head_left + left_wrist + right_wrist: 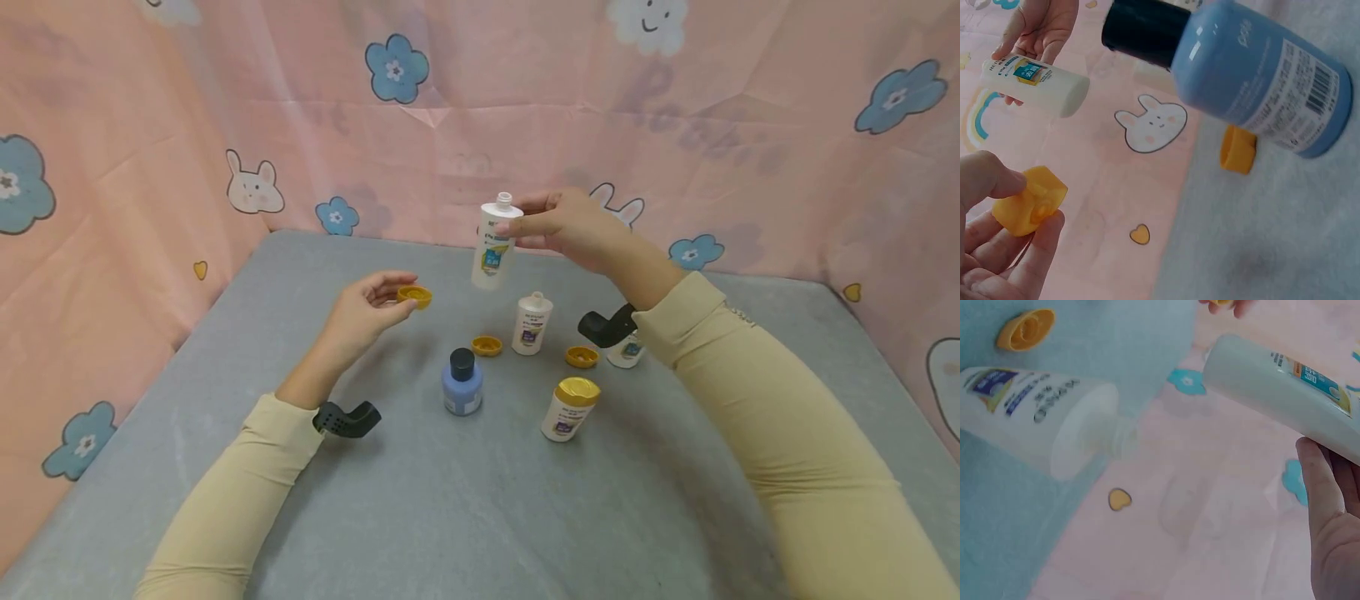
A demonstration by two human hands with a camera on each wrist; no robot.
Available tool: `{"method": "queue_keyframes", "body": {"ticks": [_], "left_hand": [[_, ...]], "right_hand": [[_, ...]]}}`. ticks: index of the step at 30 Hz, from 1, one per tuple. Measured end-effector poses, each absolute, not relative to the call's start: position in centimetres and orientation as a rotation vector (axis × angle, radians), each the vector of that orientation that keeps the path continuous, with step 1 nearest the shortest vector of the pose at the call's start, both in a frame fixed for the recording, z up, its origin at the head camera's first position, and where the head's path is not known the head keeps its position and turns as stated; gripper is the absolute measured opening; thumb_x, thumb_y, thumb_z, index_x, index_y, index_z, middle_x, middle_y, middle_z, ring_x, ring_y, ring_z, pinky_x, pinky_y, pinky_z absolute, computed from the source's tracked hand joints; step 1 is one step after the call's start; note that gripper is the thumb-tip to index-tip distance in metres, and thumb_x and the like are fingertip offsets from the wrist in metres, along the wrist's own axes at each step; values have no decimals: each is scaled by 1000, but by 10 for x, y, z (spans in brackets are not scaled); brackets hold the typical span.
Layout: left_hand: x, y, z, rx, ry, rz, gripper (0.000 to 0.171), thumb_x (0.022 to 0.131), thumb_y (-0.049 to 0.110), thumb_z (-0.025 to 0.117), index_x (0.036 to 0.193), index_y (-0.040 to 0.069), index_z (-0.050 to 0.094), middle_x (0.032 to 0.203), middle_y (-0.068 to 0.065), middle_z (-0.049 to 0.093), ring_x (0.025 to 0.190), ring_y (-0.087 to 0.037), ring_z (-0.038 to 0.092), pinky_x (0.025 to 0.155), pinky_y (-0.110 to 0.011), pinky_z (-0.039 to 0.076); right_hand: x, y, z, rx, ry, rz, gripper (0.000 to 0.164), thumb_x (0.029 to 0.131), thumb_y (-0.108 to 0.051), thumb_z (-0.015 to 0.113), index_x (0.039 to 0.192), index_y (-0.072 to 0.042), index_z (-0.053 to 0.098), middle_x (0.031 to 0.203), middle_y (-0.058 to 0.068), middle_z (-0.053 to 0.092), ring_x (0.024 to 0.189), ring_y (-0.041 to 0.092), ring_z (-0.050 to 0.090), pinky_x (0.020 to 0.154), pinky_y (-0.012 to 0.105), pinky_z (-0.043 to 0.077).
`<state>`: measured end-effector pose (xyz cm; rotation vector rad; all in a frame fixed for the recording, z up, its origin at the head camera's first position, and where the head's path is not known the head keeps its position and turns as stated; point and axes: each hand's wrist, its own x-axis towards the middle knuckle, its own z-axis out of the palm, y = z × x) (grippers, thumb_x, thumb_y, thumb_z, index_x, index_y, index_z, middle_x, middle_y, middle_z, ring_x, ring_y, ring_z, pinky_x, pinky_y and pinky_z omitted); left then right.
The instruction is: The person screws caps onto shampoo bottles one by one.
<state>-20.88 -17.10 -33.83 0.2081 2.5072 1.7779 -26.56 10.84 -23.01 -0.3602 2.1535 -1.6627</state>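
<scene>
My right hand (573,227) grips a white bottle (491,254) without a cap by its upper part, holding it upright above the far side of the table. My left hand (367,308) pinches a yellow cap (1030,200) between thumb and fingers, raised over the table to the left of that bottle. Below the held bottle stands another uncapped white bottle (532,325), with a yellow cap (487,346) lying to its left. A blue bottle with a black cap (462,387) stands closer to me.
A white bottle with a yellow cap (567,415) stands at the front right. Another yellow cap (582,357) lies behind it, beside a white bottle (626,352) partly hidden by the right forearm. A pink printed curtain (465,117) hangs behind the grey table (420,517).
</scene>
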Motion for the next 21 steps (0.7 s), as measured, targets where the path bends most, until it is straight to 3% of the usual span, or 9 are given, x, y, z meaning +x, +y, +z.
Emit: {"method": "queue_keyframes", "body": {"ticks": [4,7,10,14,21], "left_hand": [[-205,-164,-331,209,2491,1808,39,92,18,72,129,9,63,133,-8,65,120,-21,63,91,-19,56],[-201,-157,-326,228,2459,1838,38,91,17,74,126,8,64,130,-10,67,114,-20,66,87,-18,57],[-198,-150,-321,274,2421,1861,36,90,15,74,124,6,66,128,-10,68,110,-17,68,87,-20,58],[-194,-141,-316,338,2370,1895,35,91,14,74,124,7,67,127,-10,68,109,-15,69,89,-21,58],[-191,-124,-313,355,2305,1933,35,92,14,72,126,7,67,126,-9,69,110,-18,69,92,-23,57]], "right_hand": [[-258,123,-227,-310,2102,-1826,35,96,-8,64,130,-1,60,127,1,59,125,18,55,112,36,45],[-248,137,-228,-281,2049,-1947,27,96,-9,64,123,-6,65,134,1,55,129,19,51,112,36,44],[-238,152,-231,-268,2006,-2066,21,95,-10,67,116,-12,71,135,-1,55,128,17,51,106,29,50],[-227,172,-237,-306,1964,-2209,17,93,-9,69,107,-15,76,125,-3,59,120,14,53,92,22,54],[-213,193,-254,-308,2015,-2144,18,97,-13,65,113,-19,71,121,-7,61,119,9,51,94,19,47]]}}
